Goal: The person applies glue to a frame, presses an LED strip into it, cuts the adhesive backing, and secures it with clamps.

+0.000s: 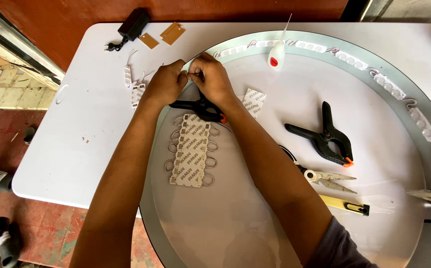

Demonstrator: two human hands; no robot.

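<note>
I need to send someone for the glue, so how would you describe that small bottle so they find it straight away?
Start at the large round panel lying on the white table, and follow its far rim just right of the two hands. The small white glue bottle stands there upright beside the strip of light modules. Only it has a long thin nozzle and a red dot.

My hands [188, 79] are meeting at twelve o'clock on the disc's rim [295, 37], a clamp [200, 108] lying just below them. Module strips [191, 150] are lying toward seven, the glue bottle [276, 53] at one, another clamp [327, 136] at three, scissors [329, 178] at four.
</note>
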